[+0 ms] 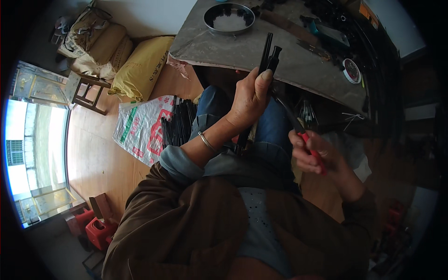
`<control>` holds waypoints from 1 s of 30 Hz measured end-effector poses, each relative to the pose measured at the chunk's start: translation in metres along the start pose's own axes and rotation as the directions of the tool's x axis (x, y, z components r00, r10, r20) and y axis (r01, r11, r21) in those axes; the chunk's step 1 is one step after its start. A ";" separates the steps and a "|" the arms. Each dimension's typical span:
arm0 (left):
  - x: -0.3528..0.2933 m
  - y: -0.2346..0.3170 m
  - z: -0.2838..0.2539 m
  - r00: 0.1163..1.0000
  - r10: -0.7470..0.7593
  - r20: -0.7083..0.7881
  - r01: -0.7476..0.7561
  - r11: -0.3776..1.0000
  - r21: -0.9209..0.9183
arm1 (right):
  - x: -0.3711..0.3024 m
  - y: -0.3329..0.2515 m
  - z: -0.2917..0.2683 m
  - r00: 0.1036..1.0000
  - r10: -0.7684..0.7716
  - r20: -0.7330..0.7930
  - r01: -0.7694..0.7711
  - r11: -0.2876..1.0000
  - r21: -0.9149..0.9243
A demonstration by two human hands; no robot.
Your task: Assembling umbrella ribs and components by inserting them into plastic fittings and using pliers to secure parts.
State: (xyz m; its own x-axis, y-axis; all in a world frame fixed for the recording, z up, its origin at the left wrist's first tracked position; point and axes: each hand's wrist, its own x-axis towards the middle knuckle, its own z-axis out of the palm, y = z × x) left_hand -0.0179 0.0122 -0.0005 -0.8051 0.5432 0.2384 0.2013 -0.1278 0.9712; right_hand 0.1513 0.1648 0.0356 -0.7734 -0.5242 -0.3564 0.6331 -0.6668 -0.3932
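My left hand (pixel 252 95) is closed around a bundle of slim black rods (pixel 268 53), held upright in front of the table edge. One rod top flares into a small cap, and the thumb presses just beneath it. Below the fist, a dark length continues down between my knees. In my right hand (pixel 322 156) is a red-handled tool (pixel 313 148), its long dark front part reaching up to the rods just under my left hand. Its tip is hidden there, so I cannot tell what it touches. More black rods (pixel 179 122) lie on a white printed sack (pixel 140 126) left of my legs.
Ahead stands a grey-topped table (pixel 191 44) bearing a round metal pan (pixel 228 18) with small black parts, a teal tray (pixel 332 33) and a round tin (pixel 351 71). At left are a yellow sack (pixel 142 70), a wooden stool (pixel 88 95) and red containers (pixel 100 231).
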 end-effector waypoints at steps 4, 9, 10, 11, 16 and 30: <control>-0.006 -0.001 -0.001 1.000 0.021 -0.018 -0.021 0.999 -0.024 | -0.001 -0.005 0.008 0.864 -0.454 -0.219 -0.149 0.187 -0.971; -0.008 0.007 -0.006 0.998 -0.029 0.053 0.038 0.982 -0.183 | -0.009 0.004 0.011 0.907 -0.261 -0.330 0.022 0.813 -0.581; -0.008 0.007 -0.004 0.998 0.031 0.062 -0.019 0.983 -0.183 | -0.005 0.019 0.004 0.961 -0.179 -0.210 0.113 0.950 -0.291; -0.007 0.006 -0.004 0.998 0.032 0.059 -0.020 0.982 -0.187 | -0.003 0.016 0.005 0.961 -0.177 -0.213 0.110 0.950 -0.294; -0.009 0.001 -0.007 1.000 -0.003 0.000 0.003 0.987 -0.161 | 0.015 0.009 0.010 0.775 -0.620 -0.124 -0.108 0.062 -0.992; -0.014 0.011 -0.015 0.998 -0.052 0.025 0.056 0.977 -0.207 | 0.013 -0.002 0.021 0.685 -0.712 0.157 -0.124 -0.326 -0.937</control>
State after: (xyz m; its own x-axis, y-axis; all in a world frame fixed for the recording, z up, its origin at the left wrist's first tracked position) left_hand -0.0126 -0.0089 0.0072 -0.8000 0.5700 0.1875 0.0360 -0.2663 0.9632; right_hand 0.1395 0.1483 0.0502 -0.9851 0.0325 0.1687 -0.0807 0.7792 -0.6216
